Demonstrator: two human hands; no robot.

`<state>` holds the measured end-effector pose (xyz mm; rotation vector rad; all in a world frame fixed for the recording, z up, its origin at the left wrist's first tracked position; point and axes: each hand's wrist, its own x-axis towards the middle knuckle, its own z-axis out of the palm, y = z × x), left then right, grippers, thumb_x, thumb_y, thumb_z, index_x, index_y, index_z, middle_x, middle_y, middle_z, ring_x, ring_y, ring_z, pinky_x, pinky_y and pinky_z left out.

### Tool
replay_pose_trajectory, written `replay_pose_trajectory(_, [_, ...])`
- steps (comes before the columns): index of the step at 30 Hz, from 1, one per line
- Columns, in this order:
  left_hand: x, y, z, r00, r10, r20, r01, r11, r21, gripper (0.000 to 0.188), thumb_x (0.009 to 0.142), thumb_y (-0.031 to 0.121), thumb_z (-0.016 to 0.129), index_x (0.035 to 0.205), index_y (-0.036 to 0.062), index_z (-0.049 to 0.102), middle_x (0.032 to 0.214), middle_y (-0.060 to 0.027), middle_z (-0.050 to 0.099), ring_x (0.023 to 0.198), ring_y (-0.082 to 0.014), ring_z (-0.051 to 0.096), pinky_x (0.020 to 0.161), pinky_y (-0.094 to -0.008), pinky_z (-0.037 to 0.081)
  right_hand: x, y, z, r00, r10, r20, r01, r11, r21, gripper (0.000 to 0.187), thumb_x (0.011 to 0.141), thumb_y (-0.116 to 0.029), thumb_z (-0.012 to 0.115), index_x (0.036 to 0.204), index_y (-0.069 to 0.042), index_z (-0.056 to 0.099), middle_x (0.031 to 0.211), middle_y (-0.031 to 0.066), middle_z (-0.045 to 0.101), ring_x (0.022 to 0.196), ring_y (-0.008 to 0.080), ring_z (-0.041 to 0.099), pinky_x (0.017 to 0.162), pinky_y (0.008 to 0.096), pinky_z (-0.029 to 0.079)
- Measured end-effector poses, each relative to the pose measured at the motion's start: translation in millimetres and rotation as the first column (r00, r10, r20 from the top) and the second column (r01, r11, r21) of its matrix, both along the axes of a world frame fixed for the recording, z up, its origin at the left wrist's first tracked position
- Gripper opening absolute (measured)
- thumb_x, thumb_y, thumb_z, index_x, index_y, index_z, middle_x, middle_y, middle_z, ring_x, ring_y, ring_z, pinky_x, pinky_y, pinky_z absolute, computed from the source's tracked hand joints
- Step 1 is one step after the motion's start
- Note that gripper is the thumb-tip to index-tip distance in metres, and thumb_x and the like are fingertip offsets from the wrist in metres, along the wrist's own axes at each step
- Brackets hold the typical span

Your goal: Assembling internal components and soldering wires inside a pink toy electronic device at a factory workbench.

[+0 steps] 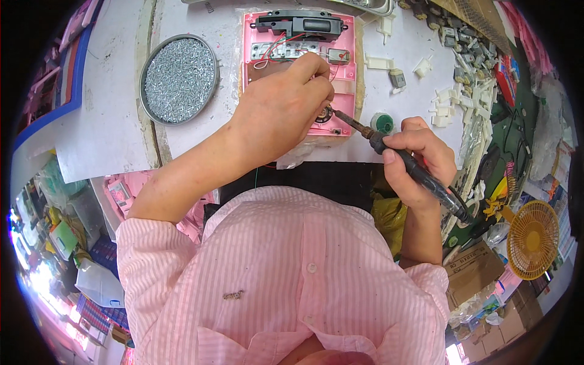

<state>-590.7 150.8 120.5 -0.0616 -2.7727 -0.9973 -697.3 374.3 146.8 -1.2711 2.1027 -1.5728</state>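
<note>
My right hand (423, 161) is wrapped round the dark handle of a soldering iron (413, 167). Its metal tip slants up and left to a small round black part (324, 114) in the lower section of a pink plastic casing (345, 88). Over the casing's middle lies my left hand (283, 100), its fingers curled and pinched close to that round part; what they hold is hidden. Red and white wires (267, 56) run across the casing past a metal strip. A black module (313, 25) sits at the far end, with a small motor (338, 56) on the right.
To the left stands a round metal dish (143, 85) full of small screws (180, 79). A green spool (382, 123) is near the iron. White plastic pieces (450, 103) and small motors (462, 45) are heaped at the right, with a yellow fan (533, 240) beyond.
</note>
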Motion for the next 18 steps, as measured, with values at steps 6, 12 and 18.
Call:
replay_pose_trajectory(6, [0,0,-2,1.0,-0.006,-0.007,0.006,1.0,-0.023,0.017,0.082,0.003,0.071,0.097,0.0062,0.063,0.11,-0.008,0.06,0.088,-0.0284,0.067,0.069,-0.0374,0.055,-2,4,2,1.0,-0.011,0.013,0.011,0.999,-0.047,0.015,0.073,-0.002,0.075,0.087,0.0,0.069,0.06,0.0018,0.054,0.053,0.0154,0.044,0.058,0.0302,0.038])
replay_pose_trajectory(12, [2,-2,-1,0.999,-0.034,-0.024,0.033,0.999,-0.018,0.018,0.082,0.002,0.071,0.099,0.006,0.064,0.11,-0.007,0.06,0.089,-0.0283,0.067,0.071,-0.037,0.055,-8,16,2,1.0,-0.016,0.0,0.016,0.993,-0.115,0.016,0.074,-0.002,0.075,0.088,0.002,0.068,0.062,0.0019,0.054,0.054,0.0148,0.043,0.058,0.0306,0.037])
replay_pose_trajectory(18, [1,-5,0,0.996,-0.085,-0.041,0.083,0.995,-0.052,0.02,0.08,0.002,0.072,0.099,0.0059,0.065,0.108,-0.0062,0.061,0.089,-0.0268,0.066,0.072,-0.0361,0.055,-6,17,3,1.0,0.001,0.009,-0.001,0.995,-0.104,0.017,0.073,-0.003,0.075,0.088,0.002,0.069,0.062,0.0021,0.054,0.054,0.0159,0.043,0.058,0.0303,0.037])
